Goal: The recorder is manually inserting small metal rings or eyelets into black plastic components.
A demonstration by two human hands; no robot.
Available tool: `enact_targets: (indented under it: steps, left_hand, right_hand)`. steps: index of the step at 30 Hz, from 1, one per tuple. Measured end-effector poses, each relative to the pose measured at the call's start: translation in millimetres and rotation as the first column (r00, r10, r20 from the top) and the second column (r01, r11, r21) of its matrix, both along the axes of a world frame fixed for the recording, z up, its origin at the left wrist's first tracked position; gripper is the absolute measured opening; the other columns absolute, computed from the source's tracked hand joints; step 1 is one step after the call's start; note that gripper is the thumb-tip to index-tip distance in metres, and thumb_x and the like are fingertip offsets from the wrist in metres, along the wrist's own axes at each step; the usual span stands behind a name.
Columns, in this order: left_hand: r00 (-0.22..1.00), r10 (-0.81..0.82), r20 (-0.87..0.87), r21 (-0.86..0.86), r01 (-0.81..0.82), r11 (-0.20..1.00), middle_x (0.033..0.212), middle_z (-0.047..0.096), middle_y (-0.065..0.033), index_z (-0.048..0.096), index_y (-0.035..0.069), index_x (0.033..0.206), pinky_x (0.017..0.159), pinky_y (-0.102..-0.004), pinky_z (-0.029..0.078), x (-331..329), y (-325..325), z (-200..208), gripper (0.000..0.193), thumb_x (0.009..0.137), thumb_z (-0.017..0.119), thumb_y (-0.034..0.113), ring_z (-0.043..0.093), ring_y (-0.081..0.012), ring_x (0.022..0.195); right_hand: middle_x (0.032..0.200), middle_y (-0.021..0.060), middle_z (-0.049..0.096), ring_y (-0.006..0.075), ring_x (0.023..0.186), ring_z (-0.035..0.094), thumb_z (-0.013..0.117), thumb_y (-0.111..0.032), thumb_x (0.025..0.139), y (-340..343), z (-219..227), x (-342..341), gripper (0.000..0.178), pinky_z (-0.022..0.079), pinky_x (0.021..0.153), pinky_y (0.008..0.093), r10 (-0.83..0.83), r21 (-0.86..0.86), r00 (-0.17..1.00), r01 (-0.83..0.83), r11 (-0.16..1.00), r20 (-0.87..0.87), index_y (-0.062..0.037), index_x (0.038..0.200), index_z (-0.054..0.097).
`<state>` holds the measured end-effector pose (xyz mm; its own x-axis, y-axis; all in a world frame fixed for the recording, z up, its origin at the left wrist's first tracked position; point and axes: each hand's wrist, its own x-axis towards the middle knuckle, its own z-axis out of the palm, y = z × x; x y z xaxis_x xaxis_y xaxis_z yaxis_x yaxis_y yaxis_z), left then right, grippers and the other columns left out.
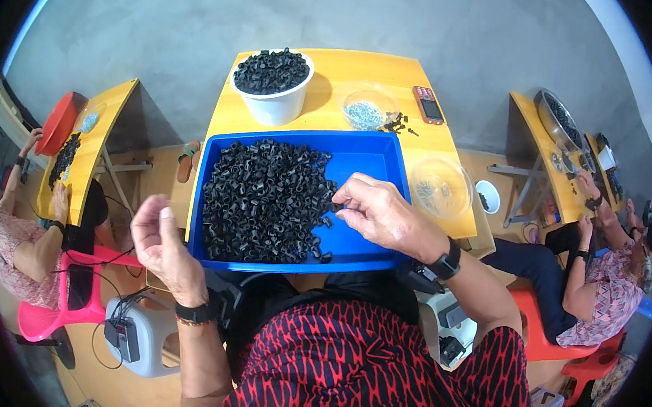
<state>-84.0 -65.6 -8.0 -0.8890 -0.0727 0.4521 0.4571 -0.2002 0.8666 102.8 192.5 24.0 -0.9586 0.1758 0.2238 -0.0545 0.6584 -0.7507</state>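
"What is your right hand doing?"

"I have its grip pinched narrow, thumb and fingertips on a small black piece; that piece is at the centre of the frame, at the right edge of the heap of black pieces in the blue tray."

"And the left?"

"I see the left hand at centre left, just beside the tray's left edge; its fingers curl toward the thumb, and I cannot tell whether that grip holds anything."

"What else is on the table?"

"Toward the top of the frame I get a white bucket heaped with similar pieces; right of it, a clear bowl of small silvery parts, then a red phone; lower, near the tray's right edge, a second clear bowl."
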Motion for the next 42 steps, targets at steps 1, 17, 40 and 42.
enact_targets:
  steps: [1,17,40,42]
  left_hand:
    - [0.997,-0.061,0.042,0.002,0.061,0.998,0.103,0.068,-0.0090,0.064,-0.001,0.109,0.087,-0.0254,0.048,8.9,7.9,2.6,0.015,0.094,0.064,0.005,0.062,-0.0128,0.094]
    - [0.456,-0.768,0.450,0.105,0.826,0.553,0.091,0.065,-0.0022,0.062,0.002,0.098,0.076,-0.0227,0.051,94.9,95.0,15.1,0.015,0.087,0.072,-0.001,0.060,-0.0075,0.081]
    - [0.642,-0.668,0.376,-0.134,0.751,0.646,0.085,0.057,0.0024,0.061,0.004,0.101,0.063,-0.0199,0.044,98.6,104.0,-1.9,0.011,0.093,0.067,0.008,0.051,-0.0046,0.070]
    - [0.642,-0.662,0.385,-0.147,0.751,0.643,0.085,0.057,0.0022,0.061,0.003,0.101,0.063,-0.0200,0.044,99.0,103.1,-0.4,0.011,0.093,0.067,0.008,0.051,-0.0049,0.070]
  right_hand:
    - [0.096,0.0189,0.063,0.0351,0.087,0.068,0.068,-0.002,0.085,-2.1,1.9,2.6,0.018,0.056,0.074,0.0402,-0.006,0.002,1.000,0.006,1.000,-0.001,0.0009,0.100,0.059]
    - [0.091,0.0181,0.056,0.0401,0.082,0.061,0.064,-0.002,0.083,-17.1,0.6,22.4,0.013,0.052,0.069,0.0463,0.016,0.086,0.975,0.003,0.996,-0.221,0.0007,0.092,0.054]
    - [0.089,0.0229,0.069,0.0393,0.082,0.067,0.062,-0.003,0.082,120.1,-14.1,69.8,0.011,0.053,0.077,0.0423,-0.523,0.533,0.820,0.344,0.773,0.230,0.0016,0.089,0.070]
    - [0.090,0.0237,0.069,0.0392,0.083,0.067,0.061,-0.002,0.083,124.8,-22.7,67.9,0.013,0.053,0.077,0.0423,-0.525,0.541,0.798,0.313,0.781,0.297,0.0020,0.090,0.070]
